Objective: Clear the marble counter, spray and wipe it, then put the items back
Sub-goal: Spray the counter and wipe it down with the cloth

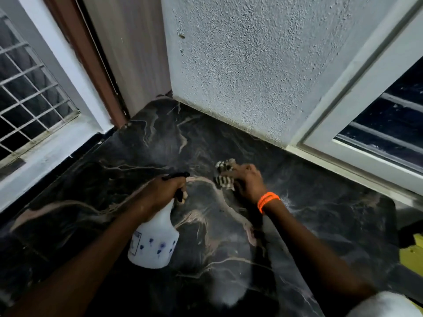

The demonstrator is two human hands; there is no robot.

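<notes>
Left hand (pixel 164 191) grips a white spray bottle (pixel 155 243) (nozzle forward) above the marble counter (pixel 91 191). Right hand (pixel 248 181) clamps a striped cloth (pixel 225 173) against the counter.

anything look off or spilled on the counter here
Nothing looks spilled or damaged. The marble counter is bare, with a faint misty patch near the front. The left hand holds the white spray bottle upright, and the right hand presses a striped cloth on the stone.
</notes>
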